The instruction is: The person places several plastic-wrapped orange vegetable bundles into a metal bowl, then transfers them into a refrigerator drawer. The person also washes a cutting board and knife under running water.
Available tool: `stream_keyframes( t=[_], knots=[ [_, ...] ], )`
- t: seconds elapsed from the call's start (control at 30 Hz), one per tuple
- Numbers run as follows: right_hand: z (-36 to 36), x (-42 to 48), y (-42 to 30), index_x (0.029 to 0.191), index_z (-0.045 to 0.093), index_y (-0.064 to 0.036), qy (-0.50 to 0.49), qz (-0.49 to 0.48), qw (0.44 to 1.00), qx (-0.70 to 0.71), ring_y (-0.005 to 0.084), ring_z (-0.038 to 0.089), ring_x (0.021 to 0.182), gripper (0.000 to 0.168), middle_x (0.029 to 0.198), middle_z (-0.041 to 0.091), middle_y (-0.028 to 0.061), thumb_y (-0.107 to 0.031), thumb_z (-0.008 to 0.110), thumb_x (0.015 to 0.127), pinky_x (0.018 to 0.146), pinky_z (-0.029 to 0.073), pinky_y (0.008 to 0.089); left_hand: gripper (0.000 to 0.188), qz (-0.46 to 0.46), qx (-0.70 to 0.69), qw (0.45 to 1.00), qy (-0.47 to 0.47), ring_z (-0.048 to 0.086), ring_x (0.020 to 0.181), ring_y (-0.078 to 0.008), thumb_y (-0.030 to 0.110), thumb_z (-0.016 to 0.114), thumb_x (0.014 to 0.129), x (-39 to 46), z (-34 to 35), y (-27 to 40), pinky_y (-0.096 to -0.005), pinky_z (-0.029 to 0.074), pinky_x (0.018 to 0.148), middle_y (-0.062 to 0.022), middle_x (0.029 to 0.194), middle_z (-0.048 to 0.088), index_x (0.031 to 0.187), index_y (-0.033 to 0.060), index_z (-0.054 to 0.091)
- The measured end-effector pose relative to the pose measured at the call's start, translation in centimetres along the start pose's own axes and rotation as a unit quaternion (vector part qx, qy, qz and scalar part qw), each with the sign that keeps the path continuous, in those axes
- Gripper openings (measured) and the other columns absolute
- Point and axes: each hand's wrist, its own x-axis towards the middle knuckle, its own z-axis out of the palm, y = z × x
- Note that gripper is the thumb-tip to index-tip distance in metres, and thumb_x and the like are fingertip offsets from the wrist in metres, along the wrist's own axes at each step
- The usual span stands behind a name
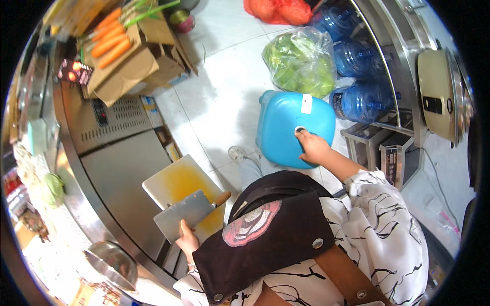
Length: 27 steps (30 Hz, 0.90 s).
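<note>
At the lower left, my left hand [187, 238] grips a Chinese cleaver [183, 214] by the blade, thumb flat on the steel. Its wooden handle points away from that hand. Behind the blade, and held in the same grip, is a white cutting board [165, 179] with a broad yellow stain. My right hand [316, 149] reaches forward to a blue plastic stool [281, 126] on the floor. Fingers of that hand are hooked into the round hole in its seat; their tips are hidden. A white label sticks to the seat's far edge.
Beyond the stool lie a clear bag of green vegetables [296, 61] and a red net bag [277, 10]. Blue water bottles [361, 100] line the right rack. Carrots [111, 49] top a cardboard box [141, 70] beside the steel counter [126, 168]. A metal bowl [113, 264] stands lower left.
</note>
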Motion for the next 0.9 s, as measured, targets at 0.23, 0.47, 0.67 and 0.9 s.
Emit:
stream_keyframes(
  t=[0.23,0.47,0.67,0.9],
  knots=[
    [5.4,-7.0,6.1,0.13,0.049,-0.008,0.0,0.128,0.978,0.167,0.0339,0.053,0.111,0.068,0.123,0.053,0.0196,-0.029,0.072,0.07,0.094,0.045,0.0395,0.02,0.144,-0.115,0.983,-0.011,0.046,0.053,-0.0101,0.017,0.053,0.094,-1.0,-1.2,15.0,-0.0255,0.039,0.047,-0.0025,0.069,0.055,0.087,-0.0017,0.059],
    [5.7,-13.4,10.8,0.113,0.06,-0.006,0.028,0.269,0.951,0.152,0.034,0.061,0.095,0.051,0.098,0.066,0.0168,-0.03,0.071,0.07,0.086,0.048,0.0403,0.026,0.287,-0.012,0.957,-0.04,0.048,0.055,-0.0143,0.017,0.053,0.093,2.3,0.9,24.1,-0.0314,0.039,0.052,-0.0051,0.065,0.055,0.081,-0.0044,0.061],
    [5.3,-15.6,7.3,0.105,0.065,-0.005,0.069,0.331,0.924,0.178,0.0322,0.063,0.09,0.043,0.093,0.067,0.017,-0.03,0.071,0.071,0.081,0.05,0.0393,0.019,0.362,-0.066,0.918,-0.145,0.058,0.069,-0.0233,0.01,0.055,0.089,10.0,4.7,28.7,-0.0372,0.046,0.066,-0.0133,0.078,0.065,0.089,-0.0083,0.061],
    [2.1,-17.8,-0.7,0.104,0.064,-0.002,0.072,0.408,0.856,0.309,0.0265,0.064,0.077,0.04,0.084,0.066,0.0136,-0.027,0.071,0.073,0.073,0.051,0.0343,0.019,0.335,-0.034,0.899,-0.279,0.061,0.074,-0.0225,0.009,0.055,0.088,14.3,8.8,33.5,-0.0354,0.047,0.07,-0.0163,0.084,0.067,0.09,-0.0091,0.061]
  ],
)
